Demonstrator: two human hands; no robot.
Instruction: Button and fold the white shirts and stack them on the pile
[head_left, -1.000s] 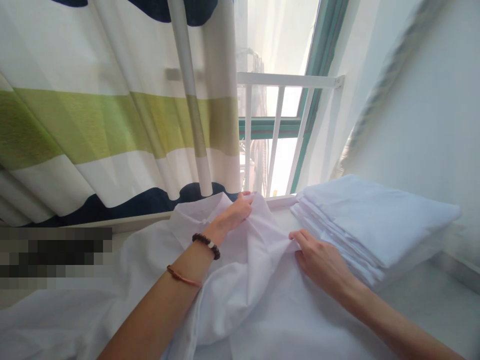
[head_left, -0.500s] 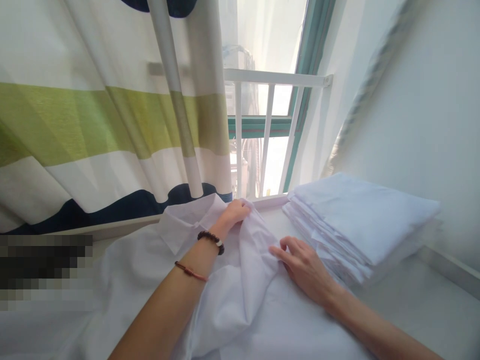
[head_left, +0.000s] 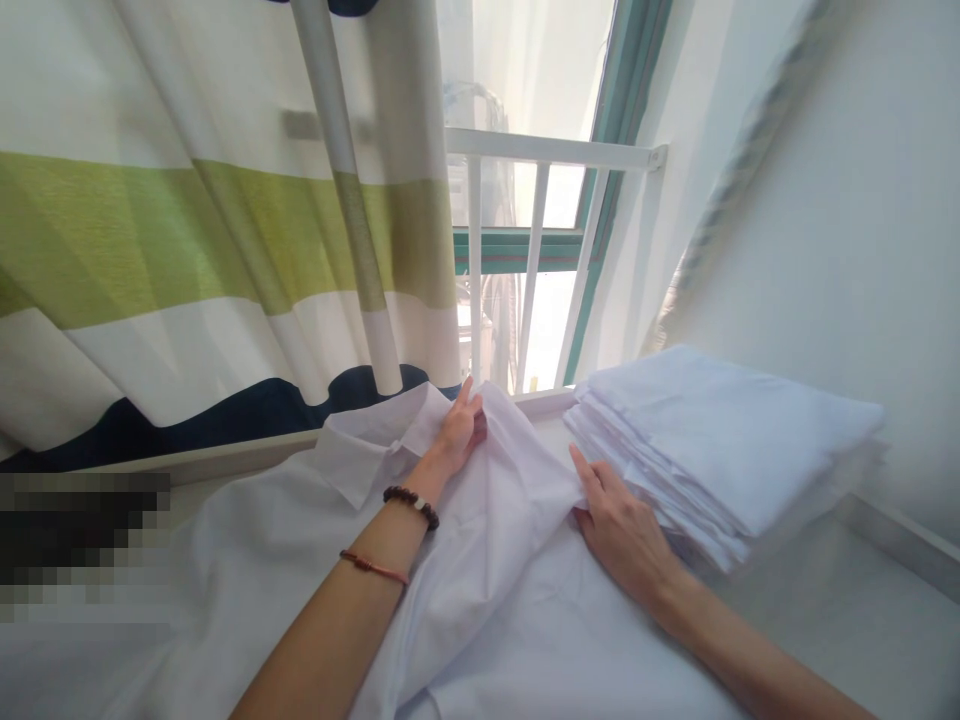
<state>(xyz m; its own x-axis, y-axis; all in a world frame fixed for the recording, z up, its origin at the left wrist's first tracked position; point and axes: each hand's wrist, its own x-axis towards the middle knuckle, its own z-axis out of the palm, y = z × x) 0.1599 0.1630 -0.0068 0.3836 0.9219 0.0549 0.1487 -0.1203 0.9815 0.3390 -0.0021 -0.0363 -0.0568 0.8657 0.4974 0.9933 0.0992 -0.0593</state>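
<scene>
A white collared shirt lies spread out with loose folds in front of me. My left hand, with two bracelets on its wrist, is closed on the cloth just right of the collar; its index finger points up. Farther right, my right hand pinches the edge of the same shirt between thumb and fingers, and the cloth is drawn taut toward it. Beside that hand sits a stack of folded white cloth.
A curtain with green and navy bands hangs at the left, its hem behind the shirt. White railing bars stand before a green-framed window. A white wall rises at the right, behind the stack.
My right hand has moved slightly right and pulled the shirt's edge with it, flattening some folds. My left index finger now points up, and that hand has shifted slightly left.
</scene>
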